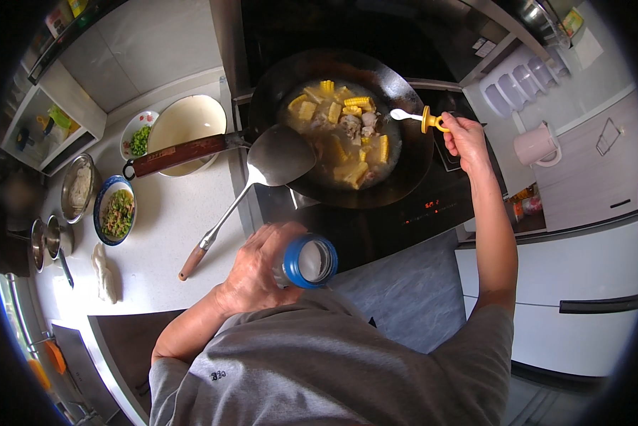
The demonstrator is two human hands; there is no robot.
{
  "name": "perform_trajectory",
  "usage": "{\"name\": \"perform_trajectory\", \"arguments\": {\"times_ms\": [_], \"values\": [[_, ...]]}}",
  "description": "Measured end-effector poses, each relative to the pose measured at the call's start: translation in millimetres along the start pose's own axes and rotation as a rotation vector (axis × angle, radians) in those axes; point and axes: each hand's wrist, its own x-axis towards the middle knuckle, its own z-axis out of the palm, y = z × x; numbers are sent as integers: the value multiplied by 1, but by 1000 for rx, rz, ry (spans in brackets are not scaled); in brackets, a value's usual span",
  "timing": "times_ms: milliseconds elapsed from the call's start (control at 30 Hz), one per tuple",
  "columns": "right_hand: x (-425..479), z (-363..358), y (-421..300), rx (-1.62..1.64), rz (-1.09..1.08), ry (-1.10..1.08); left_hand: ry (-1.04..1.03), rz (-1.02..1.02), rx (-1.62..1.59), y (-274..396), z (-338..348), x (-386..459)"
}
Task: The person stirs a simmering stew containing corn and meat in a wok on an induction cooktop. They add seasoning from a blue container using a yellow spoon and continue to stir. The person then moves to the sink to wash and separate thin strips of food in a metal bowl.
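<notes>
My left hand (263, 269) grips a clear jar (311, 262) with a blue rim, its mouth uncovered and white granules inside. Between the fingers of my right hand (463, 139) is the ring of a yellow lid (429, 119), from which a small white spoon (405, 114) points left over the wok's right side. Below the spoon, a dark wok (412, 175) holds corn pieces (359, 102), chunks of meat (353, 127) and cloudy broth. A metal wok spatula (279, 157) lies across the wok's left rim, its wooden handle resting above the counter.
The wok sits on a black cooktop (430, 218) with lit red digits; its wooden handle (183, 154) juts left over a cream basin (188, 122). Left on the counter stand a bowl of chopped greens (139, 139), a blue-rimmed bowl (117, 210) and metal bowls (79, 186). A pink pitcher (534, 146) is at right.
</notes>
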Motion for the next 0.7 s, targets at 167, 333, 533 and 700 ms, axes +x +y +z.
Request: {"name": "perform_trajectory", "arguments": {"times_ms": [167, 333, 533, 700], "values": [[15, -8, 17, -75, 57, 96, -36, -32, -12, 1, 0, 1], [12, -13, 19, 13, 74, 78, -47, -32, -19, 2, 0, 3], [3, 11, -3, 90, 18, -65, -6, 17, 3, 0, 2, 3], [8, 74, -27, 55, -37, -229, -1, 20, 28, 0, 1, 4]]}}
